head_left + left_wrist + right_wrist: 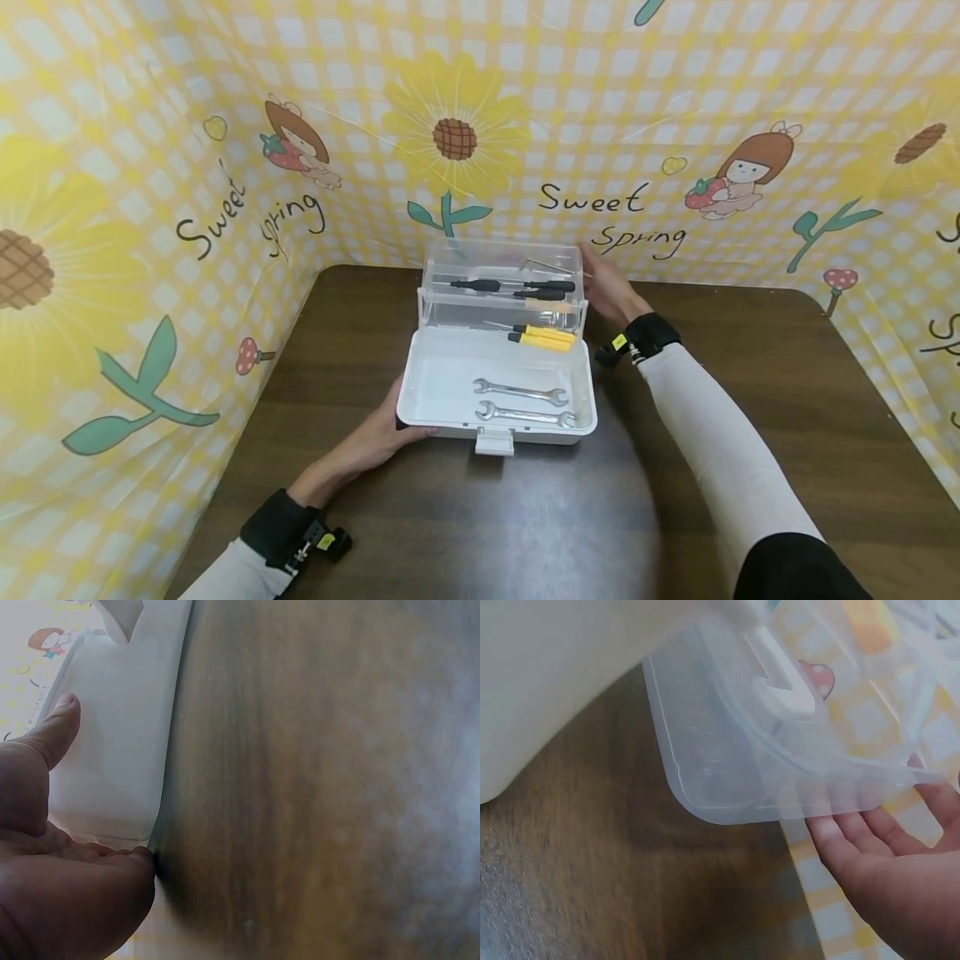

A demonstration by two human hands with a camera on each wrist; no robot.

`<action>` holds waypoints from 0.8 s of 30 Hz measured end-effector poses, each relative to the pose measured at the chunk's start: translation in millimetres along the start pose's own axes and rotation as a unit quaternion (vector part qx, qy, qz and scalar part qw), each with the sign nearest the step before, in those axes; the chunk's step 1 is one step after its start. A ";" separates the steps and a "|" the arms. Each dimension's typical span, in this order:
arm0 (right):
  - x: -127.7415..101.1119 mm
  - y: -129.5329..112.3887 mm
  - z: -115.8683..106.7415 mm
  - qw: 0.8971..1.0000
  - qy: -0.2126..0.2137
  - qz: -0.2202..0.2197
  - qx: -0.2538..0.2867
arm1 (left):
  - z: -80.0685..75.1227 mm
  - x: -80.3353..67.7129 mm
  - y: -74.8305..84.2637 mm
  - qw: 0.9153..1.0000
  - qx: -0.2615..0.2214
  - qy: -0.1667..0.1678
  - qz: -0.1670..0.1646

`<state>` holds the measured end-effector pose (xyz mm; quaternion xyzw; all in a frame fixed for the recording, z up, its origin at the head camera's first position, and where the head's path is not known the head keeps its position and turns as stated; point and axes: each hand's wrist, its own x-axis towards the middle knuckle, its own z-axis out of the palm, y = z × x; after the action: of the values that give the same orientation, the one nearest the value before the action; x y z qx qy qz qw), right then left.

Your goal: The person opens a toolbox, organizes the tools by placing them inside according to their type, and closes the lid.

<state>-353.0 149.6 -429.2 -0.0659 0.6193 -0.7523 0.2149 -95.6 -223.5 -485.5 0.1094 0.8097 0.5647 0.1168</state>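
Observation:
A white toolbox [438, 379] stands on the table with its clear plastic lid [480, 252] raised at the back. My left hand [377, 432] holds its front left corner, the thumb lying along the front wall [112, 735] and the fingers at the side near the bottom. At the lid's right edge, my right hand [609, 287] grips the clear plastic, fingers on the outer face. Two open-ended wrenches [521, 391] lie inside the box on the right. Yellow-handled screwdrivers [543, 337] lie behind them, and several black-handled tools [543, 294] are in the clear upper trays.
The front latch [494, 442] hangs outward over the dark wooden table [420, 517]. A thin metal rod [549, 266] lies near the lid's top. Yellow checked cloth [570, 117] walls the table's back and sides, close behind the lid.

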 end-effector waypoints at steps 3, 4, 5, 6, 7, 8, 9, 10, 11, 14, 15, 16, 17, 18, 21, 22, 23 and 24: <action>0.3 -1.6 -1.1 1.000 0.007 -0.010 0.002 | -0.1 0.0 0.4 1.000 -0.002 -0.001 0.000; -0.3 -2.1 -1.3 1.000 0.009 -0.011 0.002 | -0.2 0.0 0.4 1.000 -0.001 -0.001 0.000; -0.8 -2.5 -1.5 1.000 0.010 -0.012 0.005 | -0.2 0.0 0.3 1.000 0.000 -0.002 -0.001; -1.6 -2.9 -1.7 1.000 0.013 -0.012 0.005 | -0.2 0.0 0.2 1.000 0.000 -0.003 -0.002; -2.9 -3.4 -1.9 1.000 0.014 -0.012 0.004 | -0.2 -0.1 0.2 1.000 0.002 -0.003 -0.002; -4.2 -4.2 -1.8 1.000 0.015 -0.013 0.006 | -0.3 0.0 0.0 1.000 0.002 -0.004 -0.002; -5.6 -4.9 -1.7 1.000 0.014 -0.018 0.004 | -0.3 0.0 0.0 1.000 0.002 -0.004 -0.002; -6.7 -5.8 -1.4 1.000 0.015 -0.023 0.002 | -0.4 0.1 -0.1 1.000 0.003 -0.006 -0.001; -7.4 -6.7 -1.1 0.999 0.016 -0.031 0.000 | -0.4 0.1 0.0 1.000 0.003 -0.007 0.000; -10.8 -9.9 0.4 0.998 0.020 -0.059 -0.006 | -0.7 0.3 0.1 1.000 0.002 -0.006 0.000; -11.9 -10.9 1.0 0.997 0.022 -0.069 -0.011 | -0.7 0.3 0.4 1.000 0.003 -0.006 -0.001; -12.7 -11.7 1.6 0.997 0.022 -0.079 -0.010 | -0.7 0.3 0.4 1.000 0.003 -0.004 -0.002; -13.9 -12.5 2.0 0.996 0.023 -0.088 -0.008 | -0.7 0.3 0.6 1.000 0.002 -0.003 -0.003; -14.7 -13.1 2.6 0.995 0.024 -0.096 -0.006 | -0.7 0.2 0.7 1.000 0.002 -0.002 -0.004; -17.8 -14.7 4.0 0.993 0.026 -0.116 -0.008 | -0.5 0.2 0.8 1.000 0.001 -0.004 -0.005; -18.8 -15.1 4.5 0.992 0.026 -0.122 -0.010 | -0.4 0.3 0.6 1.000 0.000 -0.004 -0.005; -20.0 -15.5 5.1 0.991 0.028 -0.128 -0.014 | -0.3 0.3 0.5 1.000 -0.001 -0.005 -0.005; -21.0 -15.8 5.6 0.990 0.030 -0.134 -0.014 | -0.2 0.3 0.4 1.000 -0.001 -0.006 -0.005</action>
<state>-335.9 155.3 -409.2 -0.1285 0.6214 -0.7673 0.0927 -95.9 -223.5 -485.1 0.1085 0.8088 0.5644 0.1245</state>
